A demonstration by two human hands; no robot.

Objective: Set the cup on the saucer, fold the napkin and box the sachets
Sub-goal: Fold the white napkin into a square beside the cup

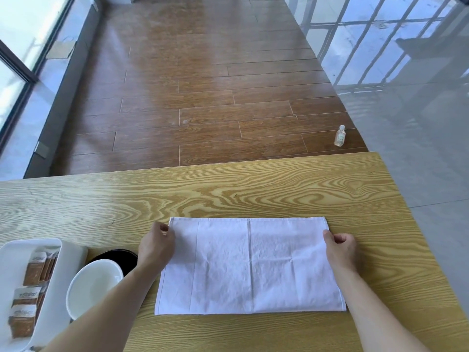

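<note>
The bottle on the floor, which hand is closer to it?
Right. The right hand grips the napkin's far right corner, nearer the bottle. The left hand grips the far left corner.

the napkin [250,266] is plain white with faint crease lines. the surface [253,189] is yellow wood with bold swirling grain. the cup [94,288] is white, the saucer [121,256] black, the box [15,252] white, its sachets [33,271] brown with white labels.

Bright daylight; floor glare; warped edges
</note>
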